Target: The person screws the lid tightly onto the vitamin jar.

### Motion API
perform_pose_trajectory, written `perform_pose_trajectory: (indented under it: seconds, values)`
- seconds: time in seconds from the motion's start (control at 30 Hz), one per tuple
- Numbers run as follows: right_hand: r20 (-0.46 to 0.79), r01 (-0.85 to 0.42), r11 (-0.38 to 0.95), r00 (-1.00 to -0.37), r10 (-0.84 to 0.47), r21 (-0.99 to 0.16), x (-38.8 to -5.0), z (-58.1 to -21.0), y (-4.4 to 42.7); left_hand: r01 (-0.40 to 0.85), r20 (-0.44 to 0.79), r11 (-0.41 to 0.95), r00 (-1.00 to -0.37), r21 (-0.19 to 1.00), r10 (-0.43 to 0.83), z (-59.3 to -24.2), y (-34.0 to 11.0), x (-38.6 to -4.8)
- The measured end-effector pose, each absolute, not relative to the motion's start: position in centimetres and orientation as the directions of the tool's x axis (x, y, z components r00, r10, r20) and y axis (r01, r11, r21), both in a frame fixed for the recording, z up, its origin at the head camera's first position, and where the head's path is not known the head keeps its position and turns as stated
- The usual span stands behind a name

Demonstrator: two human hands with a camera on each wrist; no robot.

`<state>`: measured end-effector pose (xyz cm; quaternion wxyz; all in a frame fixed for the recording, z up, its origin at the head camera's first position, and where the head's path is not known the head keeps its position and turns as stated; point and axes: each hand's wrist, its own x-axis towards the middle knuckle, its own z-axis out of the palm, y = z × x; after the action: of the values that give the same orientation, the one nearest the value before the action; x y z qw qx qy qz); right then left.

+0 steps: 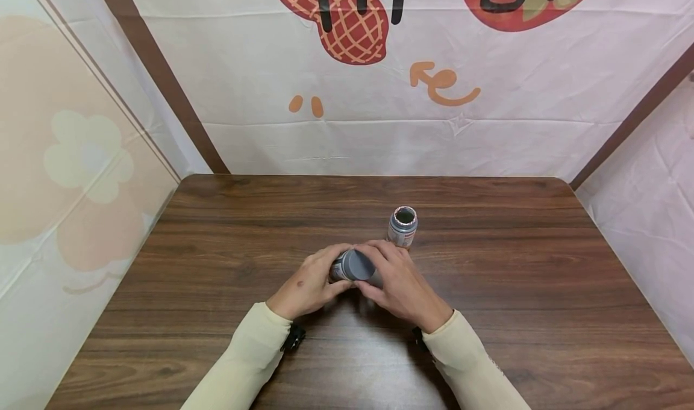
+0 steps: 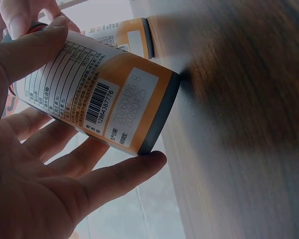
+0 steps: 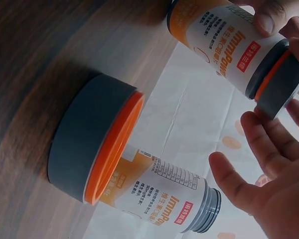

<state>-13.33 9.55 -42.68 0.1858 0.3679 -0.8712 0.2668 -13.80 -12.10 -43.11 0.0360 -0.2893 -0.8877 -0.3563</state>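
In hand: white-and-orange cylindrical plastic bottle [image 2: 104, 94], tilted, dark-based, 1 barcode
Closure: round dark-grey plastic cap [image 1: 360, 266], orange-edged
Grip: left hand [image 1: 310, 282] holds the bottle's side; right hand [image 1: 400, 282] pinches the cap
Beyond: matching uncapped plastic bottle [image 1: 402, 236], upright
Surface: brown wood-grain table [image 1: 488, 265], beneath both bottles
Room: white printed cloth walls [image 1: 238, 67]
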Motion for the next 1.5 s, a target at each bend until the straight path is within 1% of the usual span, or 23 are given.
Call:
perform_pose_trajectory:
  seconds: [0.13, 0.33, 0.47, 0.67, 0.97, 1.13, 1.23, 1.5]
  values:
    - [0.514, -0.748, 0.571, -0.655, -0.553, -0.339, -13.37, -42.61, 9.66, 0.535, 0.262, 0.588, -0.833, 0.607, 0.488, -43.12, -12.05, -13.83]
    - [0.527, -0.797, 0.509, -0.599, -0.603, -0.324, -13.61, -42.69, 9.71, 0.531, 0.253, 0.592, -0.834, 0.606, 0.490, -43.16, -12.04, -13.90]
    - [0.539, -0.810, 0.495, -0.581, -0.610, -0.314, -13.63, -42.74, 9.70, 0.527, 0.247, 0.592, -0.836, 0.610, 0.490, -43.18, -12.05, -13.89]
    - [0.548, -0.805, 0.508, -0.585, -0.598, -0.306, -13.61, -42.82, 9.70, 0.533, 0.256, 0.586, -0.833, 0.611, 0.491, -43.22, -12.06, -13.89]
    - [0.534, -0.751, 0.584, -0.644, -0.547, -0.307, -13.41, -42.79, 9.58, 0.528, 0.257, 0.580, -0.836, 0.620, 0.485, -43.22, -12.08, -13.82]
    - [0.526, -0.736, 0.600, -0.661, -0.536, -0.313, -13.41, -42.90, 9.54, 0.516, 0.246, 0.594, -0.844, 0.617, 0.477, -43.27, -12.08, -13.80]
    - [0.516, -0.744, 0.589, -0.656, -0.552, -0.316, -13.41, -42.86, 9.54, 0.523, 0.255, 0.596, -0.841, 0.610, 0.476, -43.35, -12.10, -13.81]
    - [0.520, -0.790, 0.527, -0.607, -0.601, -0.314, -13.38, -42.78, 9.58, 0.539, 0.275, 0.575, -0.830, 0.615, 0.485, -43.34, -12.10, -13.87]
